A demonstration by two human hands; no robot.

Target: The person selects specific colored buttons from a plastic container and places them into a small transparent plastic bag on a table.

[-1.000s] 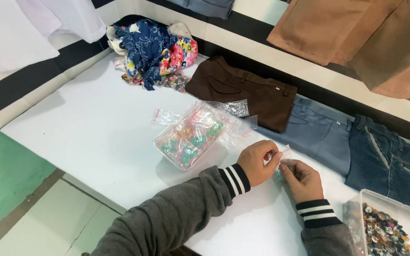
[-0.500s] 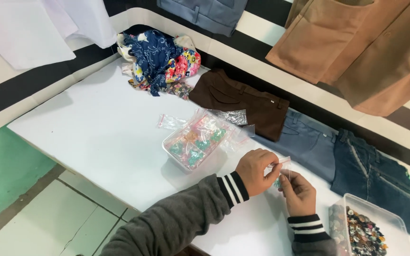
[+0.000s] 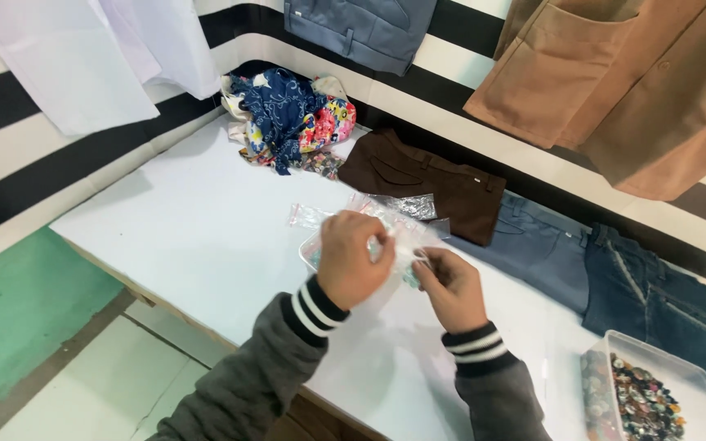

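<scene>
Both my hands are raised over a white table (image 3: pixel 206 237) and pinch a small clear plastic bag (image 3: pixel 404 245) between them. My left hand (image 3: pixel 353 260) grips the bag's left side with its back to the camera. Fingertips of my right hand (image 3: pixel 451 287) hold its right edge. Beneath the hands lies a clear plastic box (image 3: pixel 310 250) of small coloured pieces, mostly hidden. More small clear bags (image 3: pixel 308 215) lie just beyond it. Both sleeves are grey with striped cuffs.
Brown trousers (image 3: pixel 426 175), light blue jeans (image 3: pixel 533 245) and dark jeans (image 3: pixel 663 294) lie along the table's far side. A floral cloth pile (image 3: pixel 292 118) sits in the corner. A clear box of buttons (image 3: pixel 639 400) stands at the right. A tan coat (image 3: pixel 631 82) hangs on the striped wall.
My hands have risen and shifted left with the small bag, from beside the clear box to over it, now covering most of it. The view has tilted up.
</scene>
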